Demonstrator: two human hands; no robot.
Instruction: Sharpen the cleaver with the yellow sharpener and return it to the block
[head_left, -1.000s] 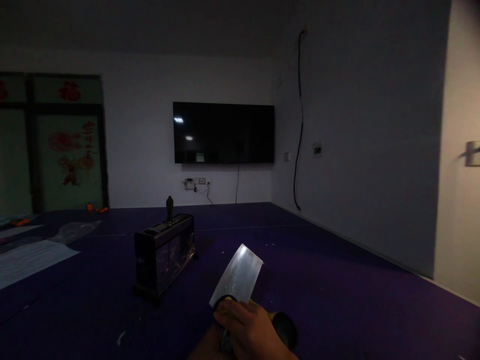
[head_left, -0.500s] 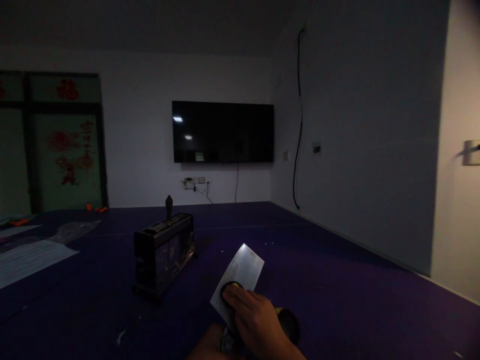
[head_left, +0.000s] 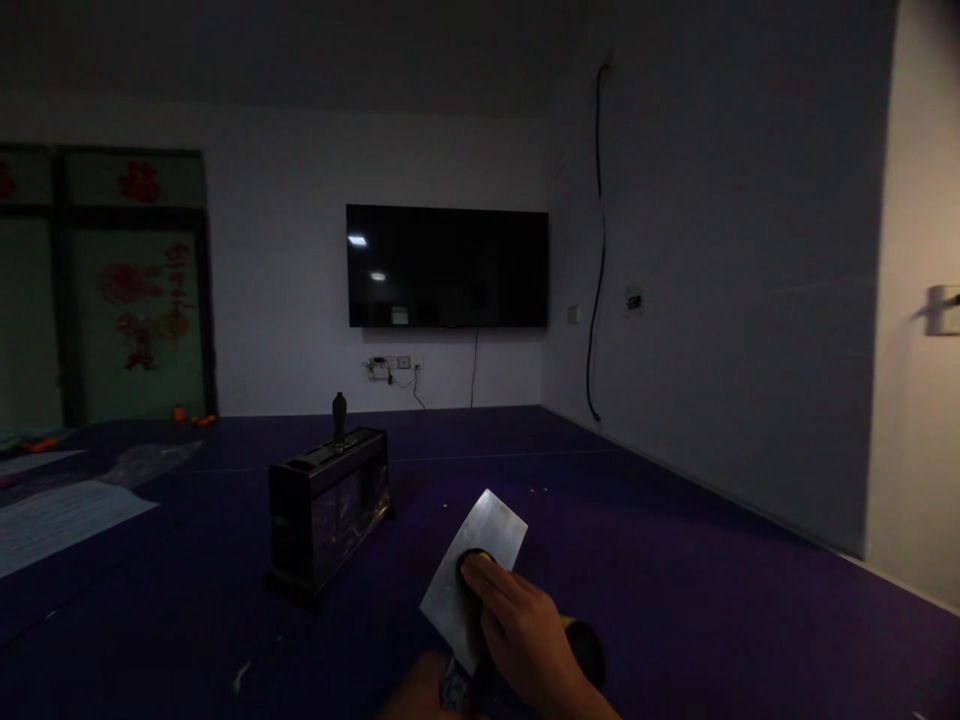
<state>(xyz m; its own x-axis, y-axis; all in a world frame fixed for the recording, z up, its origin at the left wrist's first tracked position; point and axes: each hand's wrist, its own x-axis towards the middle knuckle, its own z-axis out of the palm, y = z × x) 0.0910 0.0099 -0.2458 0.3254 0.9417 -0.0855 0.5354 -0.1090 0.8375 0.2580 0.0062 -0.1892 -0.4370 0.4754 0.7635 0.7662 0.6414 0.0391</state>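
Left of the blade [head_left: 499,525] and right hand [head_left: 525,632], a dark block [head_left: 330,515] stands.

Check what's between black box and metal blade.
Head view: purple surface and a tiny white speck between the black box and metal blade; nothing larger shows.

A black television [head_left: 448,266] is hanging on the pale wall [head_left: 277,260] at upper centre; red-decorated panels [head_left: 142,325] are standing at left; a purple surface [head_left: 675,560] is filling the lower frame.
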